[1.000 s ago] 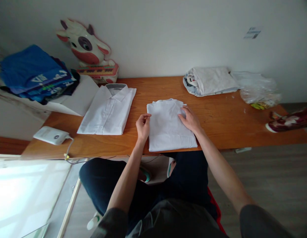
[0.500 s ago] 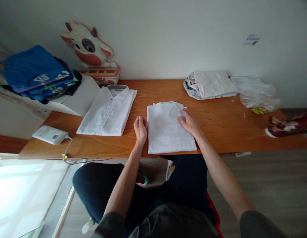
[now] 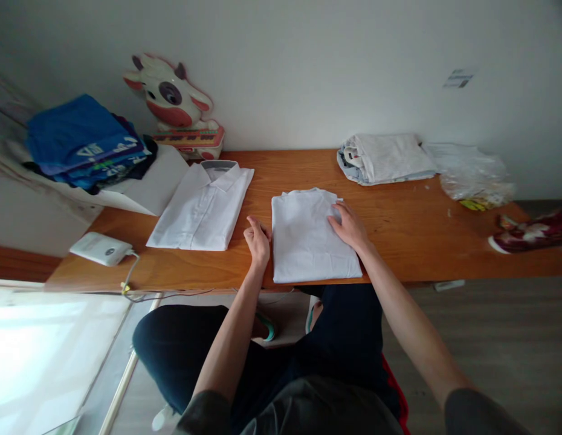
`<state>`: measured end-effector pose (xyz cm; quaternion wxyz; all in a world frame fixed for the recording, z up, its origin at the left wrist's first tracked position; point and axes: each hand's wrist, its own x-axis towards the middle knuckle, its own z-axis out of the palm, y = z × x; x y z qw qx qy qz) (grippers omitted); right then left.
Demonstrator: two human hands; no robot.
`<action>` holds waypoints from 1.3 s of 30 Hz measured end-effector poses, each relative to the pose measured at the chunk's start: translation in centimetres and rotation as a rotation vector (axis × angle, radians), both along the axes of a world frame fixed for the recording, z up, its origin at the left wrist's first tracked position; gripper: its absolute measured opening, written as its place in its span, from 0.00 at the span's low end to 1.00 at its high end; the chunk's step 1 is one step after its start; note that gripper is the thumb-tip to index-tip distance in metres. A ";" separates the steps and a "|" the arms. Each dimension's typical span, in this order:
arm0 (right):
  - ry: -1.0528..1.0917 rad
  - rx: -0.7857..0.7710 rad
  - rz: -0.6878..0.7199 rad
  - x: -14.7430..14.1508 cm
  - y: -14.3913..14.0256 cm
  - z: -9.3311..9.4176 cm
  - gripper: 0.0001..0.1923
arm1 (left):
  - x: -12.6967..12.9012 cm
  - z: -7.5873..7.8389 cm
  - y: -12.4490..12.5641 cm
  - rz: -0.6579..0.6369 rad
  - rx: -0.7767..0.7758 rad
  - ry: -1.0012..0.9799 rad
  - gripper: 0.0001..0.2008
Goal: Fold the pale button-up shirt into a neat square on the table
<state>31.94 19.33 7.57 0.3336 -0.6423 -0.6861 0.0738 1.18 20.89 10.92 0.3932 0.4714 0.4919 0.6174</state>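
Folded white garment [image 3: 308,244] — right edge partly hidden by right hand [image 3: 348,226].

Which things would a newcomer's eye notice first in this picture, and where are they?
Probably the white-and-red, cow-shaped toy at the back left of the brown wooden table. Next, the mostly blue cloth pile on a white box at the far left. Then the folded white cloth garment at the table's front edge, the right hand resting on its right side.
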 end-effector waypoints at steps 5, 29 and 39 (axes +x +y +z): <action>0.018 0.002 0.003 0.1 0.1 -0.1 0.26 | -0.1 -0.3 0.1 -0.038 -0.009 0.057 0.37; -0.002 0.007 -0.007 -0.2 0.0 0.2 0.25 | -0.5 -1.0 0.2 -0.087 -0.057 0.092 0.29; -0.016 0.012 -0.006 -0.3 -0.2 0.4 0.24 | -0.5 -0.7 0.0 -0.134 -0.057 0.114 0.29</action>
